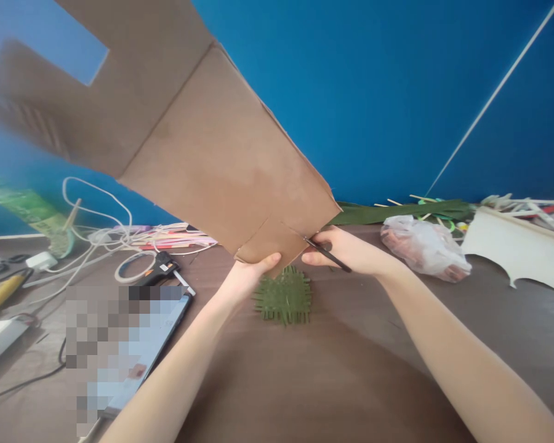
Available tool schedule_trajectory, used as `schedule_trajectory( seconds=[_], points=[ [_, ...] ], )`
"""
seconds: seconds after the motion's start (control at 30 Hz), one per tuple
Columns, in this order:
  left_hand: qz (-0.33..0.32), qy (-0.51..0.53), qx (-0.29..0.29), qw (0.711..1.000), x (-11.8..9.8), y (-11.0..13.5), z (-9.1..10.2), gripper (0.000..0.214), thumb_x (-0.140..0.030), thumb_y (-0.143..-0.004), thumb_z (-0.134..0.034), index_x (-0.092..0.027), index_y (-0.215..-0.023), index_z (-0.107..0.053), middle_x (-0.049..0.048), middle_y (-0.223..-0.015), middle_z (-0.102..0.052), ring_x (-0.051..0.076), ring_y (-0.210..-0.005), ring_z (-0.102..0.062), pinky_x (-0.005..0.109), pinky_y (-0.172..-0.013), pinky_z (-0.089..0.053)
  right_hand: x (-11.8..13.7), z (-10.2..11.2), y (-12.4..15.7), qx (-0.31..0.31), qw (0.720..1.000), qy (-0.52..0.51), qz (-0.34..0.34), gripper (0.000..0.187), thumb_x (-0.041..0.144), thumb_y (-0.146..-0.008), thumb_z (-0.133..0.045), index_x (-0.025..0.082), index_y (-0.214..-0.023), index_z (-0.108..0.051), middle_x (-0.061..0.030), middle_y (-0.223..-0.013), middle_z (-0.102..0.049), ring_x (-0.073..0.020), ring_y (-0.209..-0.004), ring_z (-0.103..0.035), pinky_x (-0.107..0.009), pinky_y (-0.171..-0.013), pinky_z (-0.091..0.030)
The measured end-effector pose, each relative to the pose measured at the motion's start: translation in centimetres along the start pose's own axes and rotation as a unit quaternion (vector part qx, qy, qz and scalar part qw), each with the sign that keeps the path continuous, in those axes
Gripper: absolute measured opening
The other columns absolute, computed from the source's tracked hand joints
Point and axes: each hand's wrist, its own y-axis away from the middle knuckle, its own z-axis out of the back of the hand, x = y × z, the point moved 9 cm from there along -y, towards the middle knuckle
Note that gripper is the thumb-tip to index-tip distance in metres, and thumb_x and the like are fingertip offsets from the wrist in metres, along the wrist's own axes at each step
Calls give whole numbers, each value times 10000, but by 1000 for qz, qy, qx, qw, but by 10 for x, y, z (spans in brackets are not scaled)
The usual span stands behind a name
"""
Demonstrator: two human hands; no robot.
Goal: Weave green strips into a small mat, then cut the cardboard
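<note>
A large brown cardboard sheet, creased across and with a rectangular cut-out near its far end, rises at a slant over the table. Its lower corner is pinched in my left hand, thumb on the near face and fingers hidden behind. My right hand is closed around dark-handled scissors at the sheet's right edge. Their blades meet the cardboard along a thin line; a second line marks off a small corner patch. Just below, a woven green square with fringed edges lies on the brown table.
At left are a tablet-like device, a black glue gun, a tape roll, white cables and other scissors. Toward the right lie a plastic bag, a white cut sheet and long green strips.
</note>
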Motion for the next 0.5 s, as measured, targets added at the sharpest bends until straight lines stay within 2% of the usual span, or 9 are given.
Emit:
schedule_trajectory(
  seconds=[0.17,0.33,0.5],
  points=[
    [0,-13,15,1000,2,1,-2,557,-334,-653,-747,-232,-1178,-590,66,-1169,-638,270,-1157,-532,406,-996,-421,-9,3,2,-22,999,7,-41,488,636,-558,-638,159,-645,-587,-33,-693,-558,-169,-665,-489,-268,-580,-355],
    [1,-12,7,1000,-2,2,-2,559,-335,-655,-745,-229,-1181,-587,68,-1174,-635,275,-1155,-534,411,-997,-422,-20,0,1,-22,997,1,-78,462,611,-574,-649,166,-573,-522,20,-552,-443,-109,-547,-370,-244,-508,-264],
    [20,-8,5,1000,3,1,-1,498,-328,-664,-734,-233,-1138,-614,14,-1170,-639,269,-1175,-514,380,-996,-423,-17,-2,3,-20,997,-24,-75,439,582,-590,-656,155,-621,-560,32,-567,-366,-103,-585,-296,-236,-514,-210]
  ],
)
